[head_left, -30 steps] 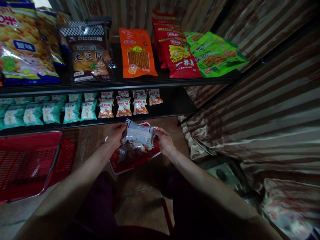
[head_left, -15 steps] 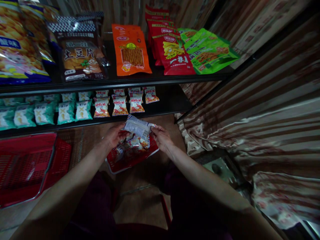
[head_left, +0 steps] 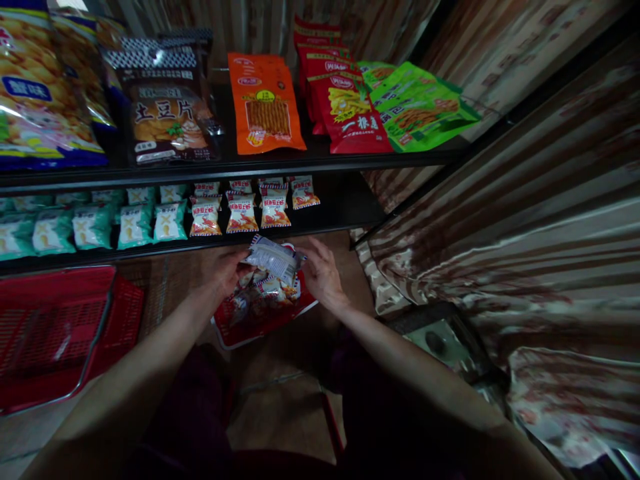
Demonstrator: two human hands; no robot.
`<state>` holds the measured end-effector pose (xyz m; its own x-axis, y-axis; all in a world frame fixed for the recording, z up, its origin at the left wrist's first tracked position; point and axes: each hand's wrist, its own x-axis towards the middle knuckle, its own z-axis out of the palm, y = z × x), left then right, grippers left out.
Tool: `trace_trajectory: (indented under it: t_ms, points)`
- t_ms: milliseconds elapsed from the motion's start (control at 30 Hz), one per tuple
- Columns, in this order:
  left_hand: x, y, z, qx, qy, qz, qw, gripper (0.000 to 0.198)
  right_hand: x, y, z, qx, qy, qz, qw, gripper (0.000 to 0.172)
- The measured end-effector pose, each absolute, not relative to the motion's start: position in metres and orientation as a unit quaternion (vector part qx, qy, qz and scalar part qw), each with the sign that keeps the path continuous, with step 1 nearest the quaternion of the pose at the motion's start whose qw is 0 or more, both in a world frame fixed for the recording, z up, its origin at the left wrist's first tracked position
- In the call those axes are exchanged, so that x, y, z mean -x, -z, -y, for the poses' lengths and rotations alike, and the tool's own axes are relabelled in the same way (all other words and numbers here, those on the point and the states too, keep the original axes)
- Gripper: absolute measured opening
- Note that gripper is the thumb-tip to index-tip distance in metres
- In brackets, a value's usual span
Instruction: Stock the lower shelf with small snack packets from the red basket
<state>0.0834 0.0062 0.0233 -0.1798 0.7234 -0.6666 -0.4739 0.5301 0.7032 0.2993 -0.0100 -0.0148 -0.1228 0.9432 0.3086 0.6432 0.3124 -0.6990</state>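
Observation:
A small snack packet (head_left: 273, 259), its pale printed back facing up, is gripped at its left end by my left hand (head_left: 230, 272). At the other end, my right hand (head_left: 323, 277) has its fingers stretched out and apart, with the thumb close to the packet's edge; whether it touches is hard to see. Below lies a red basket (head_left: 224, 319) holding several similar packets (head_left: 274, 288) with striped edges. On the lower shelf (head_left: 345, 200), just beyond my hands, white-and-orange packets (head_left: 242, 213) stand in rows.
Green-and-white packets (head_left: 93, 227) line the lower shelf's left. Above hang or stand brown chip bags (head_left: 163, 110), an orange bag (head_left: 267, 103), red bags (head_left: 345, 103) and green bags (head_left: 420, 107) on the upper shelf. Another red basket (head_left: 125, 307) sits left; a curtain (head_left: 500, 220) hangs right.
My right hand's fingers have come off the packet's right corner and spread. The packet stays in my left hand, its right end slightly lower. The view has shifted slightly.

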Motion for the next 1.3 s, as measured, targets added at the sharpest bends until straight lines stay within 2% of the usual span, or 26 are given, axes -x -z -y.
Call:
trace_trajectory:
  t_ms: [100, 200, 433, 633, 800, 967, 1100, 1200, 1300]
  points:
    - [-0.083, -0.024, -0.006, -0.109, -0.476, -0.605, 0.629, 0.015, -0.301, 0.008, 0.01, 0.461, -0.209, 0.797, 0.331, 0.061]
    - [-0.082, -0.024, -0.006, -0.124, -0.475, -0.612, 0.62, 0.011, -0.301, 0.003, 0.011, 0.374, -0.24, 0.849, 0.286, 0.073]
    - [-0.081, -0.019, -0.006, -0.123, -0.471, -0.625, 0.61, 0.009, -0.3, 0.0, 0.016, 0.315, -0.311, 0.87, 0.218, 0.076]
    - [-0.08, -0.021, -0.008, -0.098, -0.451, -0.608, 0.646, 0.005, -0.292, 0.003, 0.021, 0.397, -0.386, 0.775, 0.305, 0.054]
    - [-0.079, -0.024, -0.008, -0.117, -0.442, -0.589, 0.666, 0.027, -0.281, 0.003, 0.024, 0.466, -0.512, 0.608, 0.389, 0.037]
    - [-0.082, -0.019, -0.002, -0.197, -0.45, -0.617, 0.615, 0.002, -0.271, 0.003, 0.022, 0.44, -0.696, 0.282, 0.492, 0.037]
    - [-0.085, -0.015, 0.001, -0.205, -0.452, -0.58, 0.646, 0.009, -0.272, -0.001, 0.02, 0.439, -0.749, 0.142, 0.475, 0.026]
    - [-0.087, -0.013, 0.001, -0.184, -0.478, -0.558, 0.653, 0.012, -0.273, -0.003, 0.018, 0.448, -0.764, 0.102, 0.454, 0.018]
    - [-0.088, -0.01, 0.0, -0.165, -0.481, -0.556, 0.658, 0.014, -0.274, -0.003, 0.018, 0.434, -0.775, 0.101, 0.448, 0.016]
